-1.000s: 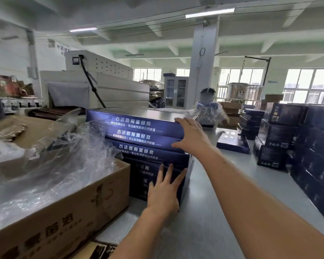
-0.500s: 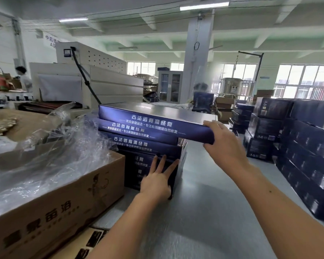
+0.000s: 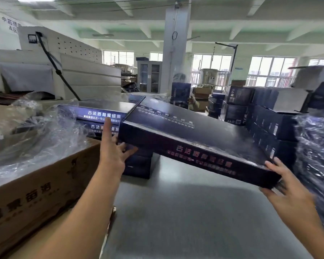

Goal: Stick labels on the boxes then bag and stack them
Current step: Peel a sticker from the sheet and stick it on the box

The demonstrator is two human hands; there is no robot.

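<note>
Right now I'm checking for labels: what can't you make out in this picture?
Head view only:
- lifted box: underside faces away, side print motion-blurred; no label can be confirmed.
- stack: lower boxes hidden behind the left hand and lifted box.
- right hand: fingers beneath the box corner are hidden.
- wrapped bundle: blurred, cut by the right edge.

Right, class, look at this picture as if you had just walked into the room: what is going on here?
A person is handling a flat dark box above a grey table. The right hand grips its near right corner, while the left hand, fingers spread, touches its left end. The box is tilted in the air, its left end at a stack of like boxes. A cardboard carton with clear plastic film stands at the left.
</note>
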